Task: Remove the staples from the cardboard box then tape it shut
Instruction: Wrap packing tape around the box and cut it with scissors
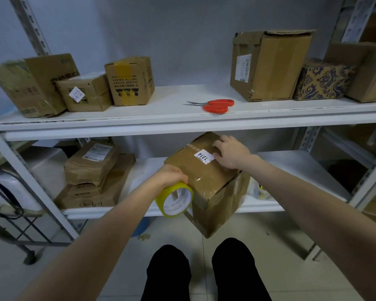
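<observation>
1. Head view, centre of the frame: the cardboard box (206, 183) sits cornerwise on the lower shelf (291, 161). Its near corner hangs out past the shelf's front edge. Glossy tape already shows across the near part of its top and down the side facing you.
2. Your left hand (169, 175), just left of centre, has its fingers curled round the yellow tape roll (176, 200). It holds the roll against the box's near top edge.
3. Your right hand (230, 152), right of centre, lies flat on the far part of the box top with fingers spread. It holds nothing and presses down just beside the white label (204, 157).
4. The two hands are apart, one at each end of the box top.
5. Risk: with that corner overhanging, a pull on the roll toward you could drag or tip the box off the shelf if your right hand lightens.
6. Risk: a slanted pull would likely lay the strip crooked or wrinkled, or run it over the label.
7. Risk: the scissors (213, 105) lie on the upper shelf (161, 118), above centre and well apart from both hands. Reaching for them frees one hand, so the box may shift or the tape may slacken.
8. You cannot tell from here whether any staples remain; taping over one would trap it.
</observation>
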`<action>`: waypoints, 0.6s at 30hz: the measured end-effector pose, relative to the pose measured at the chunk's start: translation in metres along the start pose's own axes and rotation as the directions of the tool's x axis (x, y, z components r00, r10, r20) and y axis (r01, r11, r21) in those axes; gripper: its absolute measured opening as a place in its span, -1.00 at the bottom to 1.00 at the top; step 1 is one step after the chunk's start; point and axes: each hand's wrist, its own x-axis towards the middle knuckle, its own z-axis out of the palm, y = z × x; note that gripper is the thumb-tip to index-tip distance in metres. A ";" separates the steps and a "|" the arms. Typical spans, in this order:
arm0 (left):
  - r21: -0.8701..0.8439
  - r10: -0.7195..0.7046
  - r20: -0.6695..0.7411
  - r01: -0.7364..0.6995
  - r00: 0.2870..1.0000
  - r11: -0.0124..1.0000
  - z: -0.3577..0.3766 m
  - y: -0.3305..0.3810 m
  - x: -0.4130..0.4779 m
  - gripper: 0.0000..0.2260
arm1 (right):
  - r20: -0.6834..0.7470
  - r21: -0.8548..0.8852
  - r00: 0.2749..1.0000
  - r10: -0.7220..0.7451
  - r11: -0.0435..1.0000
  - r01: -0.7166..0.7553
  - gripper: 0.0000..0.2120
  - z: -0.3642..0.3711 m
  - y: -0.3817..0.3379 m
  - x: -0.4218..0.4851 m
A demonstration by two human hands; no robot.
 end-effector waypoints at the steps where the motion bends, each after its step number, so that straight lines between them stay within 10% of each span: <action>1: -0.026 0.006 -0.018 -0.007 1.000 1.000 -0.001 0.000 0.000 -0.87 | -0.010 0.085 1.000 -0.008 0.996 0.009 -0.61 0.001 0.002 -0.006; 7: -0.151 0.035 -0.070 -0.045 0.997 0.988 -0.004 0.006 -0.005 -0.87 | -0.418 0.382 0.878 0.232 0.922 -0.062 -0.72 0.030 0.020 -0.068; 15: -0.190 0.101 -0.040 -0.106 0.994 0.976 0.010 0.006 -0.005 -0.85 | 0.080 0.889 0.876 0.475 0.363 -0.278 -0.10 0.061 -0.010 -0.081; 18: -0.172 0.097 -0.009 -0.097 0.995 0.980 0.008 0.002 -0.003 -0.86 | 0.114 0.895 0.842 0.527 0.314 -0.318 0.04 0.056 -0.018 -0.066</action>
